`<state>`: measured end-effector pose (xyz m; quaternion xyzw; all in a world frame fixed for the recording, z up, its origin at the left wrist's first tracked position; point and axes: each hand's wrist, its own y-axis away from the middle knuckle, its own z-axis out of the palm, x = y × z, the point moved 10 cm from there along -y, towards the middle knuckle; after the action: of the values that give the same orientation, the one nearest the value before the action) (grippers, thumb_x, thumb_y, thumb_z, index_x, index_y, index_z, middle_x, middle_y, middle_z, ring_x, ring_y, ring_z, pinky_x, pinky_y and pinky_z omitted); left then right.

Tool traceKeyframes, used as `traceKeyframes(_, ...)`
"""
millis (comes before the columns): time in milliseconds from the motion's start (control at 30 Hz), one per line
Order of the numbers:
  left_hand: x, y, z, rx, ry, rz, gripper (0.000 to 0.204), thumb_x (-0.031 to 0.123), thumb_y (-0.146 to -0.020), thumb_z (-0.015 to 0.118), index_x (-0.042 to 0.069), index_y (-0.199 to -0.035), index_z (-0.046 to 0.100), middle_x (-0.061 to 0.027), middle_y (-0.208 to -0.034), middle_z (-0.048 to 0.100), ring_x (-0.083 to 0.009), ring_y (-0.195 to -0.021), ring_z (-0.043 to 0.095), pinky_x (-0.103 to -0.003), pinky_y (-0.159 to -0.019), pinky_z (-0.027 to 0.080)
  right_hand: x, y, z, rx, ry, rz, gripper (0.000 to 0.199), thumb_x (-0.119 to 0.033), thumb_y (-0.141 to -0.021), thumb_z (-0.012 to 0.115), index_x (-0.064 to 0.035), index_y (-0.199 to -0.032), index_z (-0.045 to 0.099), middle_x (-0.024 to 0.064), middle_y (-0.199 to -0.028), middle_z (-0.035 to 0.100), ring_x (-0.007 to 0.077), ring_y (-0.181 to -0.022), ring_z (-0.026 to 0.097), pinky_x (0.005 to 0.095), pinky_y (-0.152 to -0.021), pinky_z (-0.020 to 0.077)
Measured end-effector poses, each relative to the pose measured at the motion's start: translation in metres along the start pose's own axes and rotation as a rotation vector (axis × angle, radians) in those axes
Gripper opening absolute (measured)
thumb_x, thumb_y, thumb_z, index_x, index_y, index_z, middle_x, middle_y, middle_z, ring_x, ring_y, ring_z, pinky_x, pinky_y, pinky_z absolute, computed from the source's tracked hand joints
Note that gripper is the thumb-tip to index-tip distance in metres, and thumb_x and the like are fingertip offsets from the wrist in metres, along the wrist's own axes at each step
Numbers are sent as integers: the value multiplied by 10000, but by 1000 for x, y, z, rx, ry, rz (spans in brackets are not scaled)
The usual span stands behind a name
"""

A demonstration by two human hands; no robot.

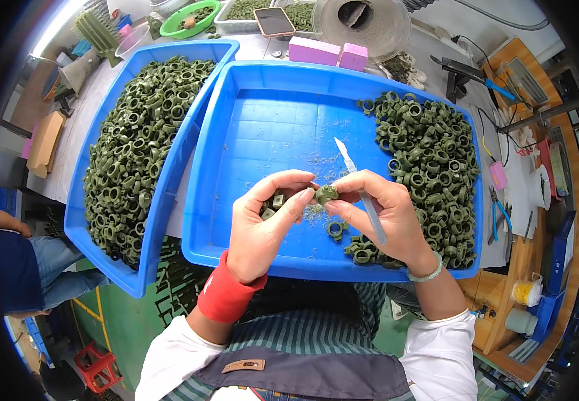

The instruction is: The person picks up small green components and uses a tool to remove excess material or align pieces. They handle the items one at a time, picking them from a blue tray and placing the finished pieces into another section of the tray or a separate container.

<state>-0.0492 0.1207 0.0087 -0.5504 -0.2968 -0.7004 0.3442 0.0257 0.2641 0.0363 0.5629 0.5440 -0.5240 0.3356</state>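
Above the wide blue tray (256, 160), a small dark-green ring-shaped part (326, 194) is pinched between the fingertips of both hands. My left hand (266, 224), with a red wristband, is closed on it, and a few more green pieces (273, 202) show inside its curled fingers. My right hand (393, 217) steadies the part with thumb and forefinger. A slim craft knife (373, 219) with a pale handle also lies in that hand, its blade pointing up and away from the ring. One loose green ring (335, 229) lies on the tray just below the hands.
Green rings are heaped along the tray's right side (429, 167), and thin shavings (319, 160) are scattered mid-tray. A second blue tray (152, 257), full of rings, stands at left. Behind are pink blocks (314, 51), a phone (274, 23) and a green basket (189, 30); pliers (500, 214) lie at right.
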Motion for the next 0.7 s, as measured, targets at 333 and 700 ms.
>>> traceKeyframes(333,-10,2,-2,-41,-31,-64,235,21,-927,696,-9,-1159,667,-60,-1009,697,-91,-879,641,-212,-703,485,-24,-2,0,59,266,-279,252,21,-842,736,-30,-1085,695,101,-988,728,166,-862,714,277,-737,569)
traceKeyframes(700,11,0,1,-20,-142,146,216,-6,-898,716,0,-1110,677,-56,-983,697,-75,-809,618,-207,-716,488,9,-4,-6,33,-125,136,175,-84,-955,682,24,-1089,652,71,-931,692,122,-853,664,268,-763,544)
